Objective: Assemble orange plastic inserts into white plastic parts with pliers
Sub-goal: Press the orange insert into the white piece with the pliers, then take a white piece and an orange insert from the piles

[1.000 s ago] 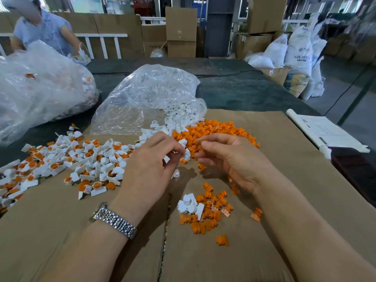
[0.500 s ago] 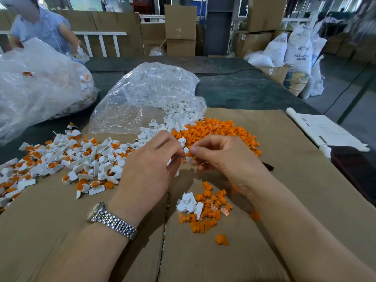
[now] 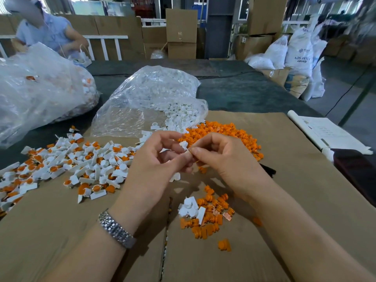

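Both hands have lifted off the pile: left hand (image 3: 156, 159) pinches a white part (image 3: 184, 145), right hand (image 3: 221, 157) pinches its edge. Clear bag (image 3: 150, 94) holds white parts.

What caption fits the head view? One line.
Both hands pinch a white plastic part above scattered orange inserts.

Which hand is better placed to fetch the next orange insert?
Probably the right hand: the big orange pile lies just beyond it, while the left hand pinches the white part.
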